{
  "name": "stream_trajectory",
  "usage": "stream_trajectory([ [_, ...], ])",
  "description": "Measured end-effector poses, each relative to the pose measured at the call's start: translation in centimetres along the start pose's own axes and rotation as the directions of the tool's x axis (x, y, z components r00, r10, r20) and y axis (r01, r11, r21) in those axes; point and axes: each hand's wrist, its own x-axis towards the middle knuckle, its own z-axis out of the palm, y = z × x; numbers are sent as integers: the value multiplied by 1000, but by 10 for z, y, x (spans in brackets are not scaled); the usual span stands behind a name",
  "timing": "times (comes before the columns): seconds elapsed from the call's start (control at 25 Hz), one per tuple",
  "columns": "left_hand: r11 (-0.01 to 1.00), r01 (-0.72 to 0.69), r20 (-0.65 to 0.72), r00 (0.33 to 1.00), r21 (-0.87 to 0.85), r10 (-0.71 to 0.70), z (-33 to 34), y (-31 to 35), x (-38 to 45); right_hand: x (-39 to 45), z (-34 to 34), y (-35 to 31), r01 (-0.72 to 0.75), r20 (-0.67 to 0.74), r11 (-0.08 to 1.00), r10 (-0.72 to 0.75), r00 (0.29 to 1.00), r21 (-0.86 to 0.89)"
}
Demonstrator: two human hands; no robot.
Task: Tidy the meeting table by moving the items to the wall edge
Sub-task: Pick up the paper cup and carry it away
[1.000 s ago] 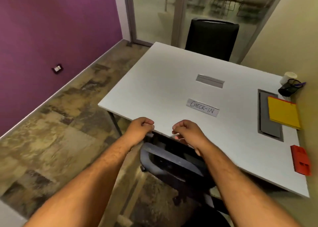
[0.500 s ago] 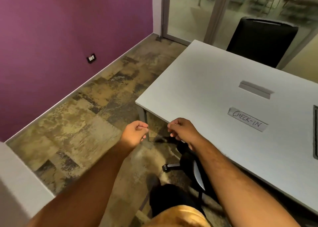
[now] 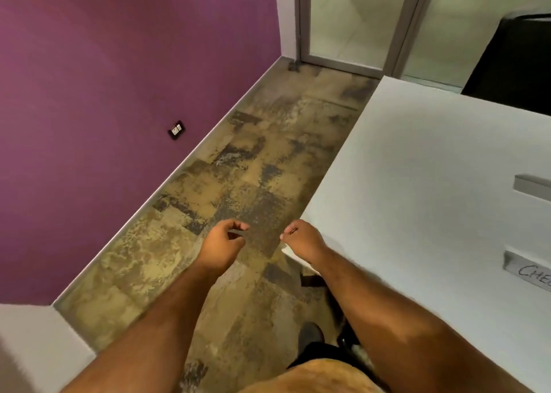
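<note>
Now, from the head camera, the view is seen to have swung left since a second ago: the purple wall [image 3: 119, 94] and the mottled carpet floor [image 3: 238, 184] fill most of the frame, and the white meeting table [image 3: 417, 169] is pushed to the right side. The yellow pad, red item, cup and pen holder that were lined along the far wall edge a second ago are no longer in frame. Only the cut-off "CHECK-IN" name card [image 3: 533, 273] and a grey cable hatch [image 3: 533, 186] are left visible on the tabletop. The left hand [image 3: 222, 245] is held over the floor, fingers loosely curled, nothing gripped. The right hand [image 3: 304, 240] is held at the table's near corner, fingers likewise half-closed and empty; half a second ago both were drawn off the table edge. The black chair back [image 3: 512, 61] is glimpsed top right. The tidying is judged to be finished or nearly so, with the person being turned away from the table.
</note>
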Motion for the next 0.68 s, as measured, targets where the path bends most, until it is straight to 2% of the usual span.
stream_trajectory([
  [0.24,998,-35,38,999,51,33,-31,8,133,93,10,-56,13,-32,999,-14,999,-42],
  [0.32,995,-61,97,994,82,53,-43,8,194,130,8,-71,29,-106,997,-36,994,-71],
  [0.44,990,-118,187,977,73,103,-68,13,290,188,-6,-93,34,-164,976,-71,984,-217],
  [0.52,991,-119,224,969,53,104,-89,26,339,221,-24,-110,-43,-149,954,-2,989,-298],
  [0.6,996,-92,277,957,16,84,-115,46,392,246,-37,-144,-162,-250,974,120,961,-155],
  [0.68,996,-94,336,937,-3,90,-133,75,450,270,-45,-177,-189,-400,979,146,905,-72],
])
